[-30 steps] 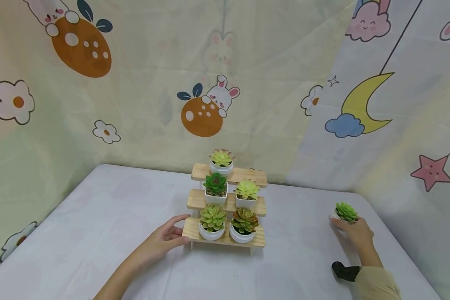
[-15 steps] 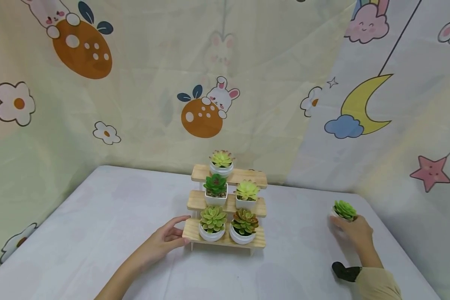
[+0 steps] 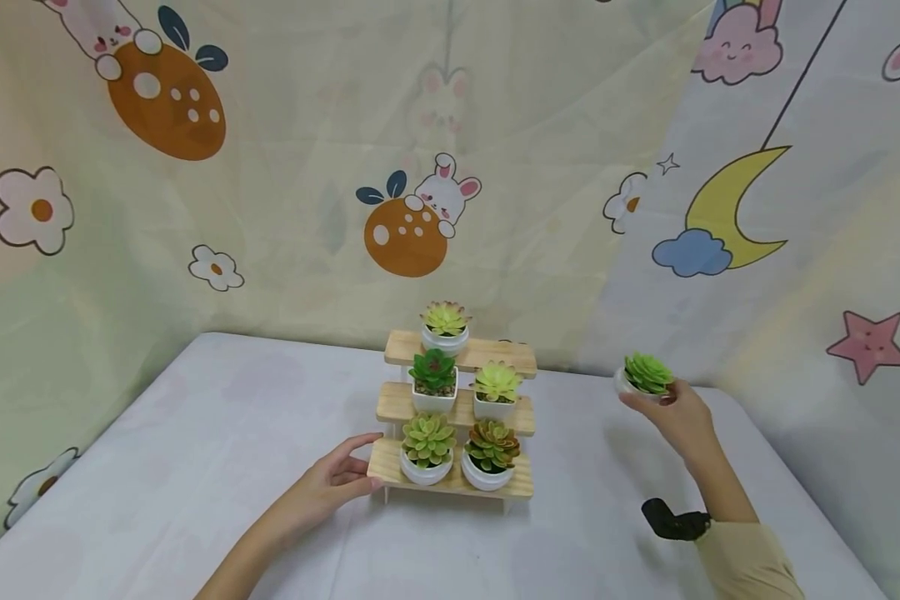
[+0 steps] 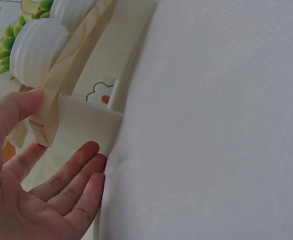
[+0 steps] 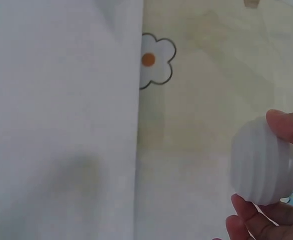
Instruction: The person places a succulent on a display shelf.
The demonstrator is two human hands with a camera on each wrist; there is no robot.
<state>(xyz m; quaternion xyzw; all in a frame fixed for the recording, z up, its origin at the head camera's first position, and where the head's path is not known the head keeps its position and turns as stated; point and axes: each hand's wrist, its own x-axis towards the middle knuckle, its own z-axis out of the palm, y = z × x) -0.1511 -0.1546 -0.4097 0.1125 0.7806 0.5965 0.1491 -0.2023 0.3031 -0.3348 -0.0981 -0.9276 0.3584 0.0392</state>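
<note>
My right hand (image 3: pixel 682 417) holds a bright green potted succulent (image 3: pixel 647 373) above the right side of the table. In the right wrist view its white ribbed pot (image 5: pixel 264 162) sits between thumb and fingers, well apart from the cloth. At the left end of a three-tier wooden plant stand (image 3: pixel 397 473), my left hand (image 3: pixel 330 479) pinches the bottom board between thumb and index finger. The left wrist view shows the thumb against one edge of that board (image 4: pixel 69 65), the other fingers loose beside the stand's pale leg (image 4: pixel 89 120).
Several potted succulents stand on the tiers: one on top (image 3: pixel 445 323), a dark green one (image 3: pixel 433 375) and a pale one (image 3: pixel 497 385) in the middle, two (image 3: pixel 427 446) at the bottom. White cloth covers the table (image 3: pixel 270 400). A printed curtain (image 3: pixel 285 167) hangs behind.
The right hand has lifted the succulent off the right part of the table and carried it up and to the left. My left hand stays at the stand's bottom board.
</note>
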